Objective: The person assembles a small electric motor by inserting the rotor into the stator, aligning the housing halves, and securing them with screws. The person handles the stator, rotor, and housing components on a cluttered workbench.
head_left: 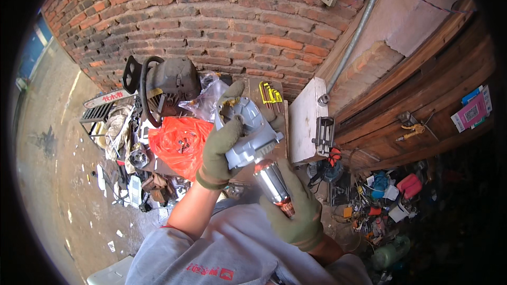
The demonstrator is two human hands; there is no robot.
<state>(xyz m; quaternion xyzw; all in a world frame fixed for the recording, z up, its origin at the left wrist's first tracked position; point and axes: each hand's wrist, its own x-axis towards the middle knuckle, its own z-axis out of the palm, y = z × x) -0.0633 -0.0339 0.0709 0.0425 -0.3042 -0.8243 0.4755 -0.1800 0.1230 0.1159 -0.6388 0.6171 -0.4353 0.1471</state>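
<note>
My left hand (pixel 215 154), in an olive-green work glove, is closed around a grey cast metal tool housing (pixel 248 126). Just below it, my right hand (pixel 302 215), gloved the same way, grips a motor armature (pixel 272 183) with a shiny steel core and copper windings at both ends. The armature is tilted, its upper end right at the housing's lower opening by a pale toothed-looking ring (pixel 265 152). Whether its shaft sits inside the housing is hidden. Both parts are held up in front of my body, above the cluttered bench.
A chainsaw (pixel 177 78) stands at the back left beside a clear plastic bag (pixel 207 96). A red plastic bag (pixel 177 140) holds small parts. Hex keys in a yellow holder (pixel 270 94) lie behind the housing. A white block (pixel 308 121) stands right; scrap piles flank the bench.
</note>
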